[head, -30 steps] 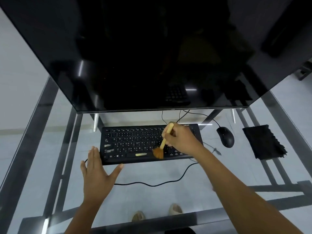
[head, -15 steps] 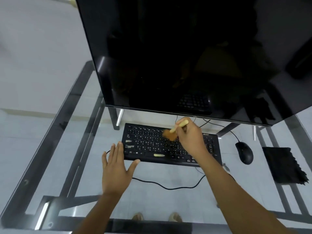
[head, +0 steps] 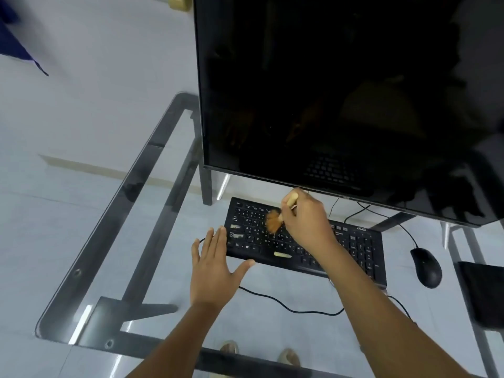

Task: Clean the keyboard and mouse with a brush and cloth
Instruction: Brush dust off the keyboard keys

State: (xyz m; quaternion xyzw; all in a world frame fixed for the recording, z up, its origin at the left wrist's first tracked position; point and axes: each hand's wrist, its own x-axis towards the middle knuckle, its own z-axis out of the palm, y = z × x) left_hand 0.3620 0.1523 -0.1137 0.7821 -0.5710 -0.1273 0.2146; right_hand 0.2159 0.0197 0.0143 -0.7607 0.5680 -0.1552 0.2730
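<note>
A black keyboard [head: 354, 249] lies on the glass desk below the monitor. My right hand [head: 306, 223] grips a small brush [head: 274, 221] with a pale wooden handle and orange bristles. The bristles rest on the upper left keys. My left hand [head: 215, 264] lies flat with fingers spread on the glass, touching the keyboard's front left corner. A black mouse [head: 426, 266] sits to the right of the keyboard. A black cloth [head: 484, 293] lies at the right edge, partly cut off.
A large dark monitor [head: 341, 91] hangs over the keyboard's back edge. The desk is glass [head: 152, 268] on a dark metal frame. A black cable [head: 286, 306] loops in front of the keyboard. My feet show through the glass below.
The brush has moved from the keyboard's lower middle up and left to the upper left keys. The camera has swung left. My left hand has stayed at the keyboard's left corner.
</note>
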